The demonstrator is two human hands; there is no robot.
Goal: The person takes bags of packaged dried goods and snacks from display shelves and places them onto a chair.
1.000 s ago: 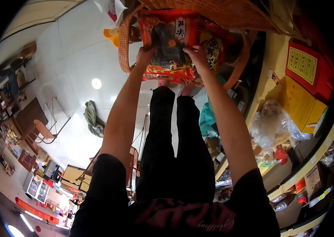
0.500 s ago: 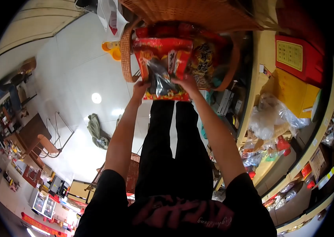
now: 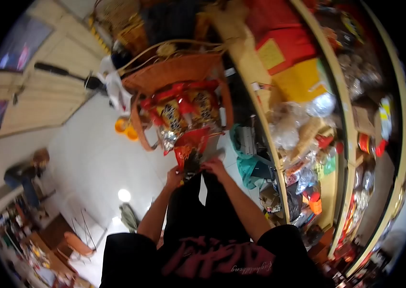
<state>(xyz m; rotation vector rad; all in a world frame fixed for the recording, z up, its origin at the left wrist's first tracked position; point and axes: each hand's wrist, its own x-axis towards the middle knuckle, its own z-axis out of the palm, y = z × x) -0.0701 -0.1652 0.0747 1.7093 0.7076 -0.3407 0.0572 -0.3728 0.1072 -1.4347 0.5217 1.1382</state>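
A red plastic food packet (image 3: 189,145) with a dark lower part hangs tilted between my hands, just above my knees. My left hand (image 3: 173,177) is closed on its lower left edge. On the other side, my right hand (image 3: 214,168) has its fingers closed at the lower right edge; blur softens the fingertips. Beyond the packet stands a brown woven chair (image 3: 140,77), with several red and gold packets (image 3: 170,114) lying on its seat. The held packet's top end overlaps the front of those packets.
Shelves (image 3: 351,158) full of bagged goods run along the right. A yellow package (image 3: 299,84) and clear plastic bags (image 3: 287,122) lie on the nearer shelf. Orange-yellow plastic items (image 3: 126,128) and a white bag (image 3: 115,86) are left of the chair. A teal bag (image 3: 246,170) sits at right.
My hands and the packet have come lower and closer to my body, and the packet has tilted. The view has shifted, showing more of the chair and the packets on its seat.
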